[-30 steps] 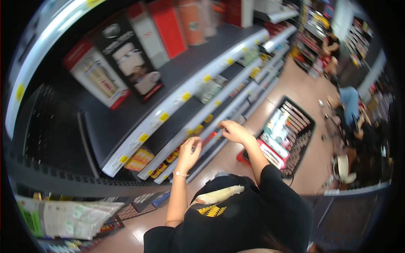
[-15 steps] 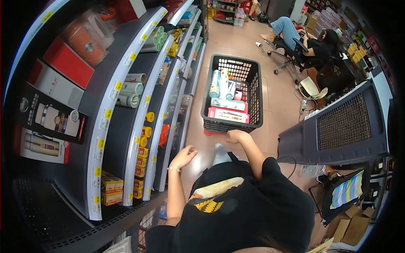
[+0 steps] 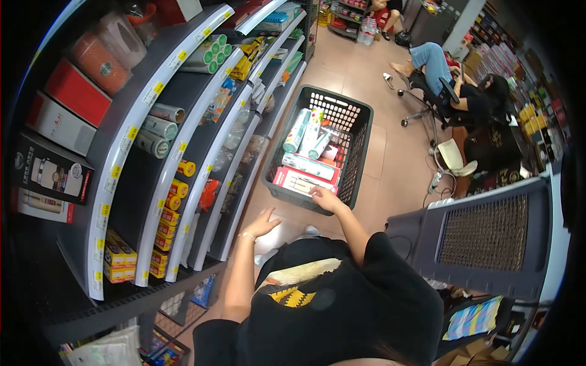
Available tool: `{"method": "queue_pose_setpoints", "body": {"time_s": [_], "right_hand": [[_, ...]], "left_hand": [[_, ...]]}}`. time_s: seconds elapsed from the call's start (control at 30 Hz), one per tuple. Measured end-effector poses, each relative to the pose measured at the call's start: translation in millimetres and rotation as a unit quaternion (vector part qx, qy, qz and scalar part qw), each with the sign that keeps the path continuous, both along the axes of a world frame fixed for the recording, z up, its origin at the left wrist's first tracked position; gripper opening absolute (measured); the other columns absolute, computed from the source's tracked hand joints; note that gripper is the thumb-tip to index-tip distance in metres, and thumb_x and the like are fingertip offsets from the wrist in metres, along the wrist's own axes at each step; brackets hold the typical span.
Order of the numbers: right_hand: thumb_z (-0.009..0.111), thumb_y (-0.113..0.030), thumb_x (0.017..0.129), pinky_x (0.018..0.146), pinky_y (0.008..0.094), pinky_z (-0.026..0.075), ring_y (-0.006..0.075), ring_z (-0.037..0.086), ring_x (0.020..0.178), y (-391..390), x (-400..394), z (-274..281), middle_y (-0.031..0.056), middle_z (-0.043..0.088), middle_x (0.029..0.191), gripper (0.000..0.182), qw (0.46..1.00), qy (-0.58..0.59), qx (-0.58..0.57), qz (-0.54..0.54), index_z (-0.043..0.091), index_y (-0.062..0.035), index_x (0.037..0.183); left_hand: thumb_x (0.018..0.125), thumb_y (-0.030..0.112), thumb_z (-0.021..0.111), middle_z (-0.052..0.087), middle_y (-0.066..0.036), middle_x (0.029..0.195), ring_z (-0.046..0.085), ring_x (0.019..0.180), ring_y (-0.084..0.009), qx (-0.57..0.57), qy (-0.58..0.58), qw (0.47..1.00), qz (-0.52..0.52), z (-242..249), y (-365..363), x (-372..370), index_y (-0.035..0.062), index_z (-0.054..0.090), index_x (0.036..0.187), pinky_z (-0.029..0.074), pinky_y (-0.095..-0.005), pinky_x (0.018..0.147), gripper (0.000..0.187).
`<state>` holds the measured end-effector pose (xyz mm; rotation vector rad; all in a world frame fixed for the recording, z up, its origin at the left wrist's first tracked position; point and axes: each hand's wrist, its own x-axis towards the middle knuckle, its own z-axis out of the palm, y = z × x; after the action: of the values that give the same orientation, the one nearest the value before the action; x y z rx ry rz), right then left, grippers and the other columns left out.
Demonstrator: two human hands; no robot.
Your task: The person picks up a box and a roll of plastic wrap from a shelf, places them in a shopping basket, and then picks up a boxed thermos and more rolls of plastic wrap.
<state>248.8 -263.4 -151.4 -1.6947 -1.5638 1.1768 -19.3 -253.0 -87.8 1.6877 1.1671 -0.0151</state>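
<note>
A black plastic shopping basket [image 3: 360, 155] stands on the floor in front of me. Inside it lie several printed cylindrical packages [image 3: 308, 165] and, at the near end, a red and white box [image 3: 292, 181] with a bottle picture. My right hand [image 3: 328, 200] reaches over the basket's near rim, its fingers extended and overlapping that box in this view; nothing is in its grip. To the left, my left hand [image 3: 261, 224] hangs open in the air, palm down, just short of the basket's near corner, a bracelet at the wrist.
Shelves [image 3: 116, 165] on the left carry boxed cups, cylindrical rolls [image 3: 154, 134] and yellow-red boxes [image 3: 165, 229]. A grey air cooler [image 3: 482, 235] stands on the right. Beyond it, a person [image 3: 467, 97] sits on an office chair, with a cable [image 3: 436, 183] on the floor.
The view has turned and moved closer, so the basket now sits lower and further left. My right hand has gone from short of the basket to over its near rim.
</note>
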Motion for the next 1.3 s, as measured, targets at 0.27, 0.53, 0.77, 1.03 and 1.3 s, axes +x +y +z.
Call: {"method": "queue_pose_setpoints", "body": {"time_s": [0.27,0.53,0.77,1.03,1.3], "right_hand": [[0.058,-0.012,0.065,0.086,0.0369,0.038,0.0337,0.046,0.098,27.1,73.2,-26.9,0.0228,0.044,0.106,0.05,0.978,-0.168,0.024,-0.121,0.041,-0.0021,0.111],[0.063,-0.016,0.062,0.09,0.0377,0.036,0.0381,0.04,0.107,66.7,73.8,-42.1,0.0256,0.035,0.116,0.067,0.979,-0.192,-0.047,-0.058,0.033,0.0003,0.12],[0.07,-0.029,0.06,0.085,0.0391,0.04,0.0339,0.044,0.102,75.1,63.3,-41.1,0.02,0.038,0.117,0.065,0.927,-0.351,-0.127,0.031,0.041,-0.0056,0.114],[0.063,-0.04,0.069,0.078,0.0313,0.042,0.0188,0.052,0.094,72.2,78.9,-28.3,0.0118,0.057,0.099,0.052,0.959,0.022,-0.265,0.095,0.056,-0.001,0.102],[0.056,-0.025,0.081,0.079,0.0265,0.04,0.0107,0.051,0.09,39.2,51.1,27.6,0.004,0.056,0.097,0.034,0.922,0.296,-0.235,0.088,0.052,-0.0023,0.105]], "left_hand": [[0.063,0.025,0.066,0.016,-0.017,0.135,0.016,0.124,-0.036,0.256,0.196,0.946,0.018,-49.6,-0.2,102.8,0.0084,0.028,0.127,0.027,-0.0521,0.093,0.076],[0.066,0.023,0.062,0.018,-0.011,0.136,0.015,0.126,-0.0313,0.185,0.203,0.961,0.016,-49.4,-3.7,120.3,0.0146,0.033,0.125,0.028,-0.0533,0.092,0.067],[0.067,0.021,0.058,0.015,-0.007,0.138,0.011,0.128,-0.0275,0.135,0.178,0.975,0.024,-40.7,-2.5,114.9,0.0195,0.031,0.127,0.034,-0.0532,0.087,0.067],[0.07,0.026,0.057,0.024,-0.011,0.135,0.016,0.126,-0.0309,0.144,0.085,0.982,0.083,-69.3,7.1,107.4,0.0125,0.041,0.121,0.032,-0.0475,0.092,0.055],[0.08,0.042,0.05,0.052,-0.014,0.107,0.052,0.095,-0.0205,-0.069,-0.192,0.938,0.28,-13.6,23.6,114.0,-0.002,0.041,0.115,0.041,-0.03,0.082,0.057]]}}
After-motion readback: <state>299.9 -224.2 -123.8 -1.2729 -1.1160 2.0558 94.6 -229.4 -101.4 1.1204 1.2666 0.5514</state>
